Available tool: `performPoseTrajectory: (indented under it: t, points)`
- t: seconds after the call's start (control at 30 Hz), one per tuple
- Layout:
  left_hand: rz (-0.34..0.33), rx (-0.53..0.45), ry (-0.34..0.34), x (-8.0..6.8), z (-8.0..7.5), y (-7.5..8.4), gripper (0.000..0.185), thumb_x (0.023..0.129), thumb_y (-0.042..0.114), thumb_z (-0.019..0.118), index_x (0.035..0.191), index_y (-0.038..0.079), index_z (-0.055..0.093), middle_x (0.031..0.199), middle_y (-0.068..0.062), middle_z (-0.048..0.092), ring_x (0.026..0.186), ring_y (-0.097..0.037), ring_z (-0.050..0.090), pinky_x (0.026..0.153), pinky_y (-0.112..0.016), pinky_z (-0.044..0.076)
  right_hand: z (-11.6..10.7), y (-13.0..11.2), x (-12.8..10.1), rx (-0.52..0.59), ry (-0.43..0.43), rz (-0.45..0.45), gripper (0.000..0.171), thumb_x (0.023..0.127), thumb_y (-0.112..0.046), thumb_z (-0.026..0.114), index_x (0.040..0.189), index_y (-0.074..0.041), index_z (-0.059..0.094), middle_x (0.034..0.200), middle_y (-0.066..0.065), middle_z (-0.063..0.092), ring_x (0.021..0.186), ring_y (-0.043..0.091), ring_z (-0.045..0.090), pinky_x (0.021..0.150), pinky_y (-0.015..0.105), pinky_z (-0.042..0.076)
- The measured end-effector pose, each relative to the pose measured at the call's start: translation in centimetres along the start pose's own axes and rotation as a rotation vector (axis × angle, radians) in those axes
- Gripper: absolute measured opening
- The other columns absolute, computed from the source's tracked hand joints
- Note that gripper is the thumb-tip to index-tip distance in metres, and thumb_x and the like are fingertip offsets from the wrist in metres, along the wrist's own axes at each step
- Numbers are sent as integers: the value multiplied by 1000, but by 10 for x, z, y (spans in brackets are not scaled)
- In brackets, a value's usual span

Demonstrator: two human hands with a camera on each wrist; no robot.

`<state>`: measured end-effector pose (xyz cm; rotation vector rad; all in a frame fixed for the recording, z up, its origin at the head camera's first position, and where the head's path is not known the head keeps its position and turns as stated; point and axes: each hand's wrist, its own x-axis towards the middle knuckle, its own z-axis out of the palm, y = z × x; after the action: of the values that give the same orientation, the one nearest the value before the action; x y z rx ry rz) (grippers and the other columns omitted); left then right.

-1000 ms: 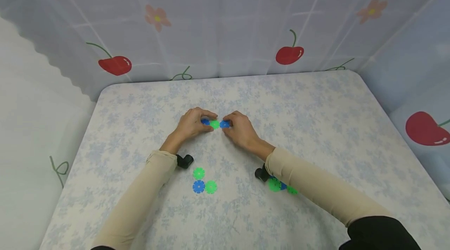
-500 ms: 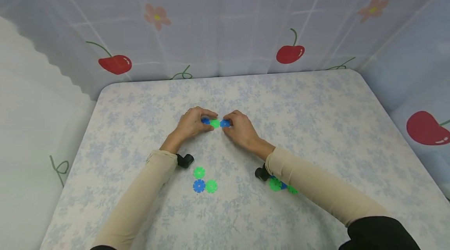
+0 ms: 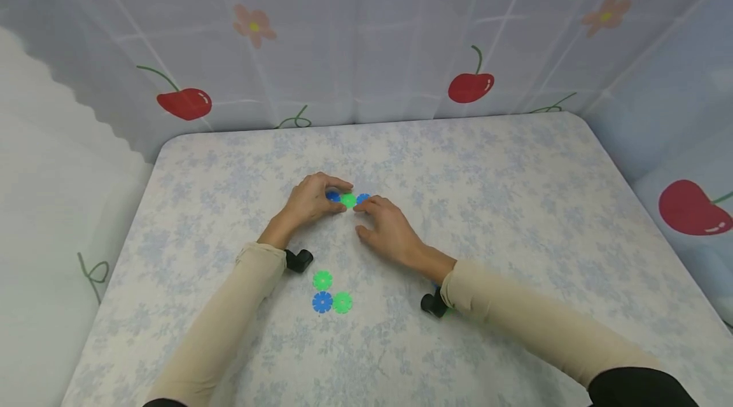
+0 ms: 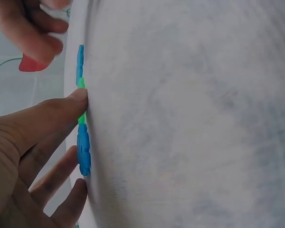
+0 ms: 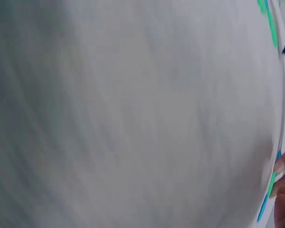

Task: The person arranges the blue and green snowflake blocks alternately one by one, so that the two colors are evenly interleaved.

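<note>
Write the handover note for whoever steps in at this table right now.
Left hand: holds the blue end of the blue-green-blue chain flat on the table.
Right hand: open, beside the chain's other blue end, no grip.
Done: three discs lie in a row, apparently joined.
Left: a loose trio of discs lies nearer the person; more pieces sit under the right sleeve, mostly hidden.

Three blue discs and three green discs show, plus two hands.
</note>
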<state>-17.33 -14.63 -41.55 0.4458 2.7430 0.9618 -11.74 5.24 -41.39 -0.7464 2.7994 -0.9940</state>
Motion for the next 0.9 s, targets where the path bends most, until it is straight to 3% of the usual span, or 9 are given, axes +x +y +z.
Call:
performPoseTrajectory:
  t: [0.17,0.47,0.67,0.9]
  points:
    - [-2,3,-18,2,-3,2,43,69,26,78,110,29,66,117,8,61,112,-18,52,94,-50,38,9,-14,-19,68,-98,-69,28,82,-18,64,110,-12,64,109,-3,59,99,10,54,83,29,46]
    - [34,34,-51,6,-7,6,44,69,29,78,112,25,65,109,8,65,109,-18,54,90,-47,41,23,-31,-35,128,-297,-263,27,84,-14,61,111,-15,64,112,-7,60,108,6,51,90,25,42]
    - [47,18,-32,12,-5,8,44,69,31,78,111,24,65,111,6,64,105,-16,55,86,-43,44,25,-37,-32,104,-359,-343,35,84,-5,57,116,-16,62,119,-8,58,114,6,47,98,25,37]
    - [117,-91,-45,19,1,10,44,68,25,79,109,18,66,109,4,65,110,-18,51,95,-41,39,25,-40,-30,70,-390,-401,37,82,-2,57,116,-17,63,120,-8,58,113,7,47,96,21,37]
